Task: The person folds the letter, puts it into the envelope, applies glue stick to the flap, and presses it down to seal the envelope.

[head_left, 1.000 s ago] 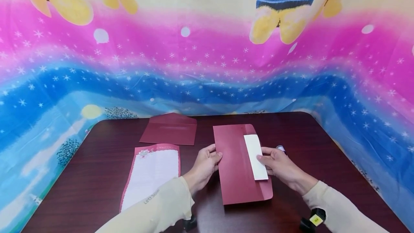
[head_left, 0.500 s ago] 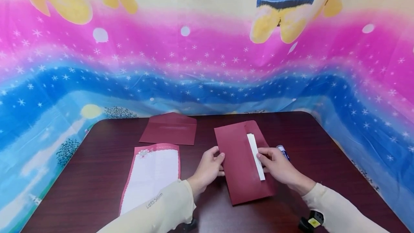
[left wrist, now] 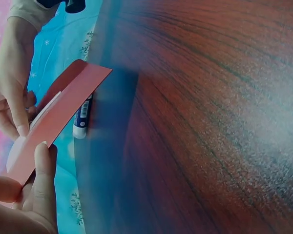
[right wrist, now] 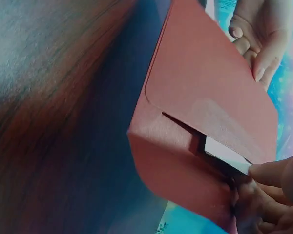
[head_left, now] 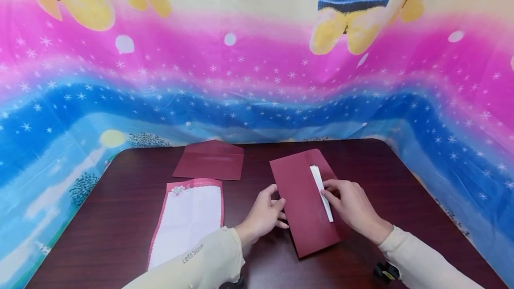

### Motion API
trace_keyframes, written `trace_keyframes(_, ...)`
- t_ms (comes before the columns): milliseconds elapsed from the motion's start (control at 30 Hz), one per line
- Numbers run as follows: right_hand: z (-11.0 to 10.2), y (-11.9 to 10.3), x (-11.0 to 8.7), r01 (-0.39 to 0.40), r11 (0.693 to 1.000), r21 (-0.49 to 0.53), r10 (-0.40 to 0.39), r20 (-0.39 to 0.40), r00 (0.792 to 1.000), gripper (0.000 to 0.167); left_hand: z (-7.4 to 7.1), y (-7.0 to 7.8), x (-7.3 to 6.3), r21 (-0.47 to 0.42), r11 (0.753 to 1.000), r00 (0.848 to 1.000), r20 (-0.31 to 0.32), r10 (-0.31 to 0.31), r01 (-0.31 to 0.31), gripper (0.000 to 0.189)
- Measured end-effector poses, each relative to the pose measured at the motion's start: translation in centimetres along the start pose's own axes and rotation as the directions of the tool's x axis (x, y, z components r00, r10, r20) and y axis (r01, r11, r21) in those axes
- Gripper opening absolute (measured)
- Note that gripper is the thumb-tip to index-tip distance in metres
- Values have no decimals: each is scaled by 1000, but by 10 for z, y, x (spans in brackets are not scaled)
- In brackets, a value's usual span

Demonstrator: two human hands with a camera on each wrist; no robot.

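Note:
A dark red envelope (head_left: pixel 299 208) is held tilted above the table, its flap folded out on the right. My left hand (head_left: pixel 263 213) grips its left edge, thumb on the front and fingers behind. From the envelope's mouth shows a narrow strip of folded white paper (head_left: pixel 321 193); the rest is hidden inside. My right hand (head_left: pixel 355 204) pinches that strip between thumb and fingers. In the right wrist view the paper (right wrist: pixel 227 153) sits in the slot between the envelope's body (right wrist: pixel 205 63) and its flap (right wrist: pixel 176 170).
Another red envelope (head_left: pixel 209 166) lies at the back left of the dark wooden table (head_left: pixel 120 200). In front of it is a white letter sheet (head_left: pixel 188 217) with a red flowered border. A white-capped tube (left wrist: pixel 82 119) shows beyond the held envelope in the left wrist view.
The folded paper has slid deeper into the envelope, leaving a thinner strip outside. The envelope has turned and shifted slightly right, both hands with it. The tube is now hidden in the head view.

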State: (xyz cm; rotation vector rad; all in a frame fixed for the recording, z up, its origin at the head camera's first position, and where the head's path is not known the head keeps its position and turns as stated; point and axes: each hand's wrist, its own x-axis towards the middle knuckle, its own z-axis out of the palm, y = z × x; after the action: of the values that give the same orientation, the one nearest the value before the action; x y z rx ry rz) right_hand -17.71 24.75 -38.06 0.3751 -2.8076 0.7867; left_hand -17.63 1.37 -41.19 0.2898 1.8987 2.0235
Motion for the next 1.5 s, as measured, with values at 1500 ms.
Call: trace_keyframes(1500, -9, -6, 19, -100, 954, 282, 44, 198, 979, 21, -9, -4, 5, 2, 1000, 1000, 16, 11, -11, 28)
